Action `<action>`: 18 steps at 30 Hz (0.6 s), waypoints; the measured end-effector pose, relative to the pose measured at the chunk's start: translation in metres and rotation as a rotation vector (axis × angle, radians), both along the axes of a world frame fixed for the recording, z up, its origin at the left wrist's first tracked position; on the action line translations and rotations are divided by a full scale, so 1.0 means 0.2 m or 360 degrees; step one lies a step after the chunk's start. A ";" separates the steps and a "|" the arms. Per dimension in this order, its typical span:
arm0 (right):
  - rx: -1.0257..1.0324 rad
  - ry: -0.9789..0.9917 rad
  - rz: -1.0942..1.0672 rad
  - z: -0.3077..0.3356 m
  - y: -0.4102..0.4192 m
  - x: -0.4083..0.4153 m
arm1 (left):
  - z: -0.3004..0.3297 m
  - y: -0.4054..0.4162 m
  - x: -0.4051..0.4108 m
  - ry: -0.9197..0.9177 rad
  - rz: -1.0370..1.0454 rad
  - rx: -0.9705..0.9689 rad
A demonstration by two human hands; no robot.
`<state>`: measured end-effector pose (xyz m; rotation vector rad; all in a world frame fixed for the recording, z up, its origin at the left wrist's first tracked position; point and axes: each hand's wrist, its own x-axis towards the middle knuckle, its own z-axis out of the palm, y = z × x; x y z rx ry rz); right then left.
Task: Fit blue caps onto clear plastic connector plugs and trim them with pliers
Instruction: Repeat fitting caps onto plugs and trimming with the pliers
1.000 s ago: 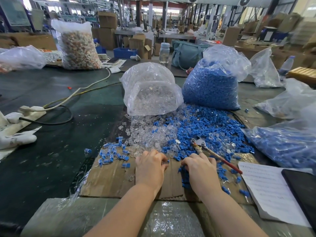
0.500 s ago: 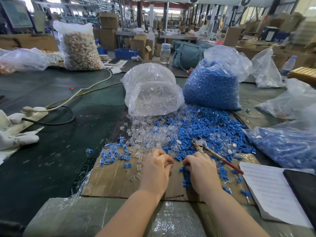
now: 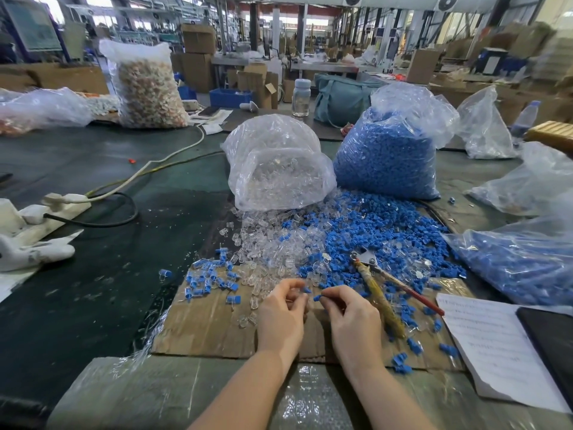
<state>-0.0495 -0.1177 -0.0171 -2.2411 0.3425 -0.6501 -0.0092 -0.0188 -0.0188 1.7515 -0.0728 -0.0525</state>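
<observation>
Both hands hover over a cardboard sheet (image 3: 210, 330) in front of me. My right hand (image 3: 353, 321) pinches a blue cap (image 3: 317, 297) between thumb and forefinger. My left hand (image 3: 280, 311) has curled fingers with a small blue piece (image 3: 307, 290) at its fingertips; a clear plug in it is hard to make out. Loose blue caps (image 3: 387, 231) and clear plugs (image 3: 263, 243) lie heaped just beyond. The pliers (image 3: 372, 268) with red and worn handles rest on the pile to the right. Finished capped plugs (image 3: 210, 277) lie scattered to the left.
A clear-plug bag (image 3: 279, 169) and a blue-cap bag (image 3: 387, 153) stand behind the heap. Another blue-filled bag (image 3: 521, 268) lies right, above a paper sheet (image 3: 496, 346) and dark tablet (image 3: 552, 339). Cables and a power strip (image 3: 59, 206) lie left.
Both hands have lifted off the pile and drawn together; the right now holds a blue cap up near the left hand's fingertips.
</observation>
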 end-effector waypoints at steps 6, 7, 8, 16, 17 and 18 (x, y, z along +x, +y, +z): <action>0.0118 -0.0079 0.0005 -0.02 0.02 -0.01 | -0.02 0.01 0.01 0.0044 -0.0018 -0.0170; 0.0127 -0.0080 0.0013 -0.03 0.02 -0.01 | -0.02 0.01 0.01 0.0040 -0.0022 -0.0169; 0.0133 -0.0074 0.0022 -0.03 0.02 -0.01 | -0.03 0.02 0.00 0.0033 -0.0026 -0.0167; -0.0048 -0.0002 -0.0005 -0.04 0.03 -0.01 | -0.05 0.02 -0.02 0.0001 -0.0094 -0.0179; -0.0100 0.0007 -0.0014 -0.04 0.03 -0.01 | -0.05 0.02 -0.02 -0.0004 -0.0095 -0.0180; -0.0153 0.0012 -0.0019 -0.04 0.03 -0.01 | -0.05 0.03 -0.02 -0.0012 -0.0098 -0.0174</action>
